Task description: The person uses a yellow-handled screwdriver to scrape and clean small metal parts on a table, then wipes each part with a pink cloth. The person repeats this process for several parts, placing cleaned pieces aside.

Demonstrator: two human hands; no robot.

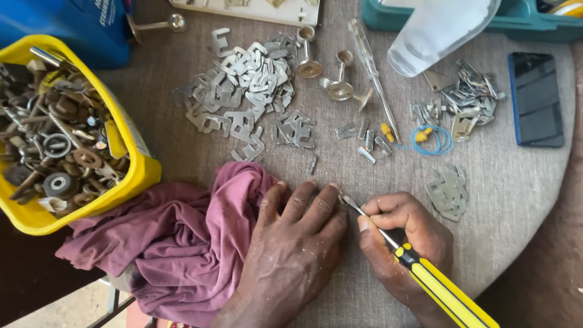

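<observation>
Hands at the near edge of a round bench [516, 182] under grey cloth. Left hand [291, 243] flat, palm down, fingers spread, fingertips pressed on the cloth beside a small metal piece too hidden to make out. Right hand [401, 243] closed round a screwdriver [425, 273] with yellow-and-black handle, shaft slanting up-left, tip [346, 198] touching the left fingertips. Maroon rag [182, 237] bunched just left of the left hand, draped over the near-left edge. Yellow tub [136, 170] of rusty washers, rings and screws at the left edge, partly overhanging. Small stack of flat metal plates [446, 193] just beyond the right hand; bare cloth to its right as far as the rim. Mid-bench: scattered short clips [367, 143], blue-corded yellow earplugs [428, 138], large heap of stamped E-shaped plates [243, 85]. Further: three brass stemmed fittings [331, 76], clear-handled screwdriver [373, 76] lying diagonally, second pile of plates [467, 97], dark phone [535, 100] flat near the right rim. Far edge: blue container [67, 27] at left, clear plastic cup [437, 30] leaning on a teal tray [534, 27].
</observation>
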